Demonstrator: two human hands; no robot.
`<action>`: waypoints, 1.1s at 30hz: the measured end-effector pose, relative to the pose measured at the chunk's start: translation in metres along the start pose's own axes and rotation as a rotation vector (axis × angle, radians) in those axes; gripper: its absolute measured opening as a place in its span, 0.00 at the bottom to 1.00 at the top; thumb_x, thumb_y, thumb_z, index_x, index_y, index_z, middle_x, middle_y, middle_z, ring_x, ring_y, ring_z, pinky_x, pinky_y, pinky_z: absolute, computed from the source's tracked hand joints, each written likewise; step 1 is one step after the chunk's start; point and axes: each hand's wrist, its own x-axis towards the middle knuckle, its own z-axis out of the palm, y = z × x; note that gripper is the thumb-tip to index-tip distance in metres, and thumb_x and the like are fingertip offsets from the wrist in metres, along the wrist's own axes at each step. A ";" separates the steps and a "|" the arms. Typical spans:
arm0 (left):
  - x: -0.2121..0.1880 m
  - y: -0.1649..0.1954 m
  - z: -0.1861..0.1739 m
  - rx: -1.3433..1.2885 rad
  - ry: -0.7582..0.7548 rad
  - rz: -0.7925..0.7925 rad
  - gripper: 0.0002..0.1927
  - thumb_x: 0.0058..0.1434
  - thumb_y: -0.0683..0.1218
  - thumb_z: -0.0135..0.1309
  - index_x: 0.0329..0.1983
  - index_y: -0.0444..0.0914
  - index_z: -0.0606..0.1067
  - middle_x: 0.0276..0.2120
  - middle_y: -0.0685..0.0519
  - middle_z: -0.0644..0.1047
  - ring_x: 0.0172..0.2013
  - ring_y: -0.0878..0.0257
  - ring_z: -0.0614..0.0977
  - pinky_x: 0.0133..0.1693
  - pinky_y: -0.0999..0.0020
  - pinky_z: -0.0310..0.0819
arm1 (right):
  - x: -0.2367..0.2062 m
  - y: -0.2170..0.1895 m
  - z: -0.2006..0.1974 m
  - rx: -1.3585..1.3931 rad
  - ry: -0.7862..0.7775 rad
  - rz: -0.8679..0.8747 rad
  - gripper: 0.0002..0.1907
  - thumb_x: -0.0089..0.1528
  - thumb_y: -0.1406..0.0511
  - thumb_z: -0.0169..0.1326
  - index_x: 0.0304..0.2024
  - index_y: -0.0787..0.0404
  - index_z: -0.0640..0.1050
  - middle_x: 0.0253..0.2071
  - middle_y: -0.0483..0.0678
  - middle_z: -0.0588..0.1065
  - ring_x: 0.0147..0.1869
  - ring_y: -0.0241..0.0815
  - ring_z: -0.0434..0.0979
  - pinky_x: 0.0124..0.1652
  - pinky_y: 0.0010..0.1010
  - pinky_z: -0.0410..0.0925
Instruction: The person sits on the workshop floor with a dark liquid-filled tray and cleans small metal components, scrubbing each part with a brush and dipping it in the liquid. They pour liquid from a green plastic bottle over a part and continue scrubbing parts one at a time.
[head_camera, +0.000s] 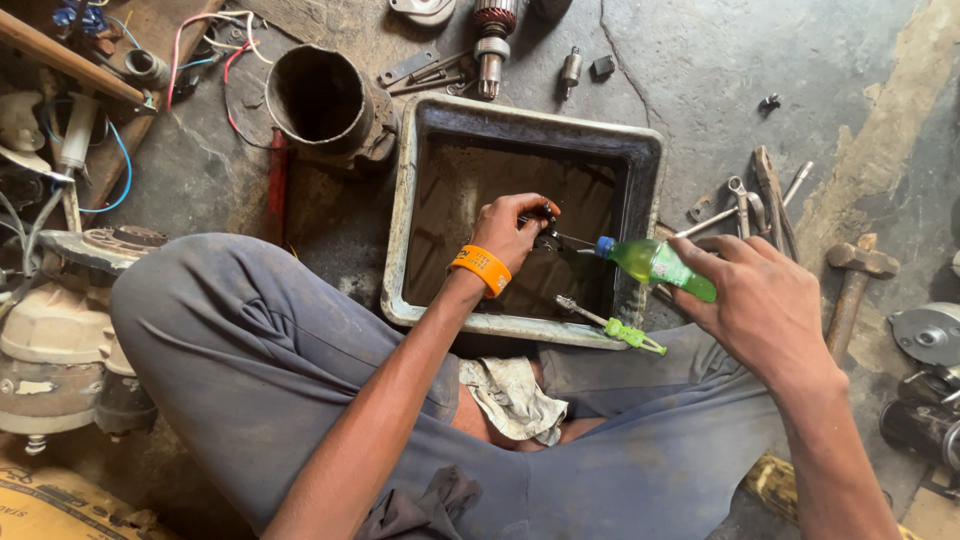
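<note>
Person sits cross-legged on the workshop floor over a battered rectangular metal tray (405, 215) with a dark oily bottom. Left hand (512, 232), orange wristband on the wrist, is curled shut around a small dark metal part (547, 240), held low inside the tray near its right wall. Right hand (762, 300) grips a small green plastic bottle with a blue cap (655, 265), tipped on its side, nozzle aimed left at the part, just beside it.

Step looks like wetting or rinsing the part over the tray. Next move likely calls for a squeeze with the nozzle kept over the part so runoff lands in the tray.

A green-handled screwdriver (612, 325) lies across the tray's near rim. A wooden-handled hammer (856, 280) sits far right, apart.
</note>
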 end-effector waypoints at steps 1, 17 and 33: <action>0.000 0.000 0.000 0.006 0.002 0.003 0.10 0.61 0.37 0.54 0.43 0.39 0.82 0.36 0.50 0.85 0.39 0.62 0.87 0.41 0.68 0.80 | 0.000 0.000 0.000 -0.009 -0.009 0.003 0.29 0.56 0.52 0.61 0.61 0.42 0.79 0.48 0.42 0.79 0.49 0.42 0.78 0.46 0.34 0.72; 0.001 0.005 -0.001 -0.086 0.023 -0.131 0.11 0.56 0.43 0.65 0.40 0.34 0.81 0.32 0.51 0.84 0.30 0.65 0.87 0.29 0.71 0.86 | -0.005 0.002 0.006 0.080 0.036 0.045 0.29 0.57 0.51 0.61 0.61 0.42 0.79 0.50 0.43 0.79 0.50 0.43 0.79 0.44 0.35 0.72; 0.002 0.003 0.003 -0.099 0.079 -0.231 0.12 0.53 0.44 0.68 0.33 0.33 0.78 0.26 0.51 0.82 0.24 0.67 0.86 0.25 0.72 0.84 | -0.005 -0.010 0.001 0.021 -0.118 0.021 0.28 0.57 0.50 0.60 0.60 0.40 0.79 0.42 0.41 0.78 0.48 0.43 0.78 0.43 0.36 0.72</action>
